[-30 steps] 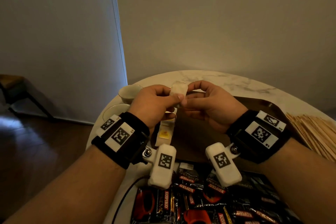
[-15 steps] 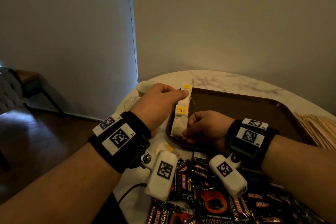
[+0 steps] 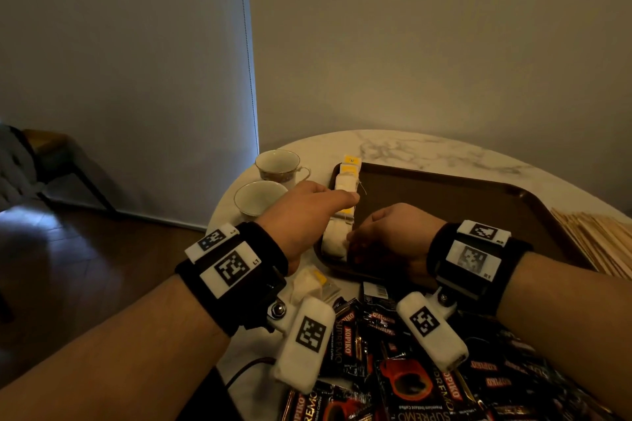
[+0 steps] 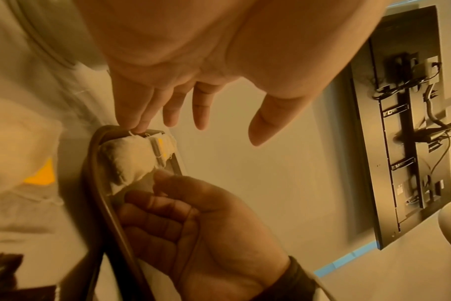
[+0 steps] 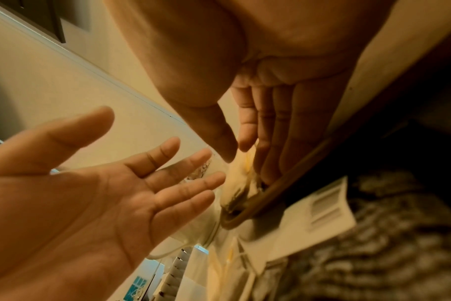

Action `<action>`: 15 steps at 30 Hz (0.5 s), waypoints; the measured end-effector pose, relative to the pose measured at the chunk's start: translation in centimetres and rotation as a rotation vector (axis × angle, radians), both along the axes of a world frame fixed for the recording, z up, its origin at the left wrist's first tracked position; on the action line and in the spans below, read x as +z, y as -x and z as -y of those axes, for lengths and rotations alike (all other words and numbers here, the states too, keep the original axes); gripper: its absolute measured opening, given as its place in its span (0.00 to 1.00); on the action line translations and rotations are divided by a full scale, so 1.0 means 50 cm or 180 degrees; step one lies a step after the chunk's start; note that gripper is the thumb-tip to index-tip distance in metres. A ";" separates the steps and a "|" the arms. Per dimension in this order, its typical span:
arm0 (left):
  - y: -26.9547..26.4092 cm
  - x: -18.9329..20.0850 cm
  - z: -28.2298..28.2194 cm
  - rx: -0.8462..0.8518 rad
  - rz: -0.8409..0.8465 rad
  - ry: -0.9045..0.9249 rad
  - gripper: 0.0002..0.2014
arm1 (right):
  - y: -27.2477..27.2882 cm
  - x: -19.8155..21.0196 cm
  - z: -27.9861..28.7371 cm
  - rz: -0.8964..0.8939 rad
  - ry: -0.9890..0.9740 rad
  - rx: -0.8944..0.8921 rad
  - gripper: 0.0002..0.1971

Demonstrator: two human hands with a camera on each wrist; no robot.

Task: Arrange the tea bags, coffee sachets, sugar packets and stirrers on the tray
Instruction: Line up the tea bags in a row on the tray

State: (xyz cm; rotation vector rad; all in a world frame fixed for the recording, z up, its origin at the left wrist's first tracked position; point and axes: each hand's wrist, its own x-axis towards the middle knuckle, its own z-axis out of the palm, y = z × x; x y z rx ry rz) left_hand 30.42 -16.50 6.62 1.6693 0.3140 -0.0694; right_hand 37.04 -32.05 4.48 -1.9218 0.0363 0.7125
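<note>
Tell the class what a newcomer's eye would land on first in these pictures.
First, the two hands meeting at the near left corner of the brown tray: the left hand open above a row of white tea bags, the right hand touching the nearest one. Next, the heap of black Kopiko coffee sachets at the table's near edge.

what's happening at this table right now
A person is lining up tea bags along the left edge of a brown tray on a marble table. The left hand hangs over the row with fingers spread and straight, gripping nothing. The right hand touches the nearest bag with its fingertips. The rest of the tray is bare: coffee sachets lie heaped on the table in front, wooden stirrers to the right, two cups to the left.
</note>
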 end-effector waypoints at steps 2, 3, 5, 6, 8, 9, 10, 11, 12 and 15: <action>-0.002 -0.002 -0.002 0.0007 -0.0044 -0.0023 0.18 | 0.000 0.002 0.003 -0.0011 0.0032 -0.0021 0.09; -0.002 -0.001 -0.001 0.0011 -0.0064 -0.0031 0.17 | 0.001 0.003 0.003 -0.0049 0.0022 -0.0016 0.09; 0.001 0.001 0.002 -0.0008 -0.0093 0.0011 0.14 | 0.003 0.003 0.001 -0.0166 -0.0035 -0.0008 0.10; 0.001 0.002 0.004 -0.0018 -0.0096 0.0050 0.12 | 0.003 0.003 0.000 -0.0205 -0.0050 0.0004 0.10; 0.002 0.001 0.007 -0.0020 -0.0107 0.0061 0.12 | 0.001 0.003 -0.001 -0.0228 -0.0031 0.0040 0.12; 0.001 0.000 0.007 -0.0011 -0.0111 0.0043 0.14 | 0.000 0.003 0.000 -0.0220 -0.0007 0.0061 0.12; -0.001 -0.002 0.007 -0.0003 -0.0105 0.0040 0.15 | -0.002 0.002 0.001 -0.0196 0.0017 0.0071 0.12; -0.003 -0.004 0.007 0.0008 -0.0098 0.0034 0.17 | -0.004 0.002 0.003 -0.0161 0.0014 0.0058 0.11; -0.004 -0.002 0.008 0.0013 -0.0080 0.0038 0.19 | -0.006 0.002 0.004 -0.0116 -0.0017 0.0022 0.10; -0.015 0.001 0.012 0.0084 -0.0096 0.0057 0.26 | -0.011 0.002 0.007 0.0059 -0.0128 -0.0118 0.09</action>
